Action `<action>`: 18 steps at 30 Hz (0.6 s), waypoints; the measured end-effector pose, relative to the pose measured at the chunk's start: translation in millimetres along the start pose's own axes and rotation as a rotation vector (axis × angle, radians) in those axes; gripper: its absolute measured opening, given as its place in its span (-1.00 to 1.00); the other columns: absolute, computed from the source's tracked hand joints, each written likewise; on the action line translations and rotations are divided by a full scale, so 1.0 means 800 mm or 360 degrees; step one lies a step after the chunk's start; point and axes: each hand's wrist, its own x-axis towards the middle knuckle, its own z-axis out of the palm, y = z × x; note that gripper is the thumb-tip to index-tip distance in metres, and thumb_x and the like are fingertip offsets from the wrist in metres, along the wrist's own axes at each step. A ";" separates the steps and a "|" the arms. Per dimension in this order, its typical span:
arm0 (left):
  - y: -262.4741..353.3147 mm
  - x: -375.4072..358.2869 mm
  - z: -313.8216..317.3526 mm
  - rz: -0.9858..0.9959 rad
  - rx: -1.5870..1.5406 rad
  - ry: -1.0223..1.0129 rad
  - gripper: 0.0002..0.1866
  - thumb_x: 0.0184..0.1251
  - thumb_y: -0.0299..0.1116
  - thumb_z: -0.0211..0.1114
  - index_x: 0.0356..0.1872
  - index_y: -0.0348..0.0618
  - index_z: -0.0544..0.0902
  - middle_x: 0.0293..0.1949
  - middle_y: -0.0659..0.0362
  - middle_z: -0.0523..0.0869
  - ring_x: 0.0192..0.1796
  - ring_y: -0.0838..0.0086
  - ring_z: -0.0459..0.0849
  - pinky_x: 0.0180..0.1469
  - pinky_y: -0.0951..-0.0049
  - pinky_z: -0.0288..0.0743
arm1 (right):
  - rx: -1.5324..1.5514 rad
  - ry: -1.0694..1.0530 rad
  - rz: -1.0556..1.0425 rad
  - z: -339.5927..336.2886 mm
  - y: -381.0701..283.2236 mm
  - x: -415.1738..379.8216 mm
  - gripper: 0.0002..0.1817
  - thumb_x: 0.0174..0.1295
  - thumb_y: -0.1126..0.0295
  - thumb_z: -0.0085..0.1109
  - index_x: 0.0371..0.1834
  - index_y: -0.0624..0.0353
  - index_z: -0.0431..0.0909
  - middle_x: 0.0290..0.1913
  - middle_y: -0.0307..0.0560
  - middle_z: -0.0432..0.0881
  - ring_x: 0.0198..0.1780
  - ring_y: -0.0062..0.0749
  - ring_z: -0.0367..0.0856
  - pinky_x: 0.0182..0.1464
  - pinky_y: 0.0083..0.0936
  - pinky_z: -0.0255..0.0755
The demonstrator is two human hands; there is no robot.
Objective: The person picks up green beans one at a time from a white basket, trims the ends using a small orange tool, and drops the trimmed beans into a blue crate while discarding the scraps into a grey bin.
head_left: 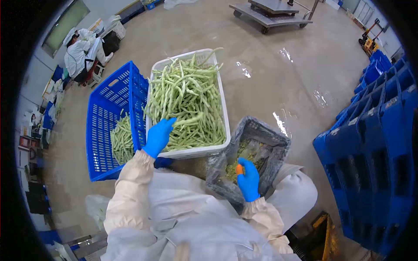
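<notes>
My left hand [160,135], in a blue glove, is closed on a green bean [190,120] at the lower left of the white crate [224,115], which is heaped with long green beans [187,87]. A blue crate [93,143] to the left holds a smaller pile of beans [122,140]. My right hand [248,178], also blue-gloved, has an orange cover by its thumb and hangs over the bin lined with grey plastic [278,145], where green trimmings [233,169] lie. Its fingers are curled, and what they hold, if anything, is hidden.
Blue pallets [370,156] stand stacked at the right. A metal cart [270,19] is at the top on the wet floor [278,78]. A person in white [78,54] sits at the upper left. A yellow object [329,239] lies low at the right.
</notes>
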 end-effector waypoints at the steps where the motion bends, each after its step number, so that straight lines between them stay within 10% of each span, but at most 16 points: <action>1: 0.020 -0.014 -0.017 0.0012 0.0008 -0.0010 -0.71 0.15 -0.45 0.14 -0.07 -0.09 0.56 -0.37 0.09 0.57 -0.33 0.15 0.57 -0.34 0.24 0.41 | 0.0273 0.0032 0.0054 0.001 -0.007 0.000 -0.69 0.17 0.47 0.10 0.00 0.27 0.47 -0.13 0.03 0.58 -0.06 -0.24 0.54 0.00 -0.41 0.38; 5: 0.081 -0.065 -0.044 0.0164 -0.0803 -0.0176 -0.70 0.20 -0.51 0.13 -0.03 -0.12 0.57 -0.36 0.10 0.59 -0.37 0.26 0.57 -0.31 0.38 0.43 | 0.1289 0.0055 0.0300 -0.007 -0.037 0.002 -0.65 0.29 0.45 0.00 0.14 0.26 0.40 0.00 -0.08 0.53 0.02 -0.48 0.46 0.08 -0.50 0.34; 10: 0.110 -0.096 -0.054 0.0080 -0.1216 -0.0338 -0.73 0.28 -0.53 0.09 -0.02 -0.21 0.57 -0.48 0.24 0.54 -0.48 0.64 0.44 -0.41 0.62 0.37 | 0.1273 -0.0480 0.0150 -0.040 -0.040 -0.011 -0.70 0.33 0.42 -0.07 0.07 0.28 0.45 -0.14 -0.08 0.61 -0.09 -0.45 0.55 0.07 -0.51 0.35; 18: 0.107 -0.115 -0.045 -0.0222 -0.1152 -0.0353 -0.74 0.25 -0.49 0.12 -0.04 -0.20 0.56 -0.36 0.07 0.64 -0.40 0.38 0.61 -0.31 0.43 0.47 | 0.1699 -0.0880 0.0262 -0.057 -0.052 -0.018 -0.73 0.30 0.47 -0.08 -0.01 0.38 0.47 -0.16 -0.02 0.62 -0.09 -0.38 0.58 0.03 -0.44 0.42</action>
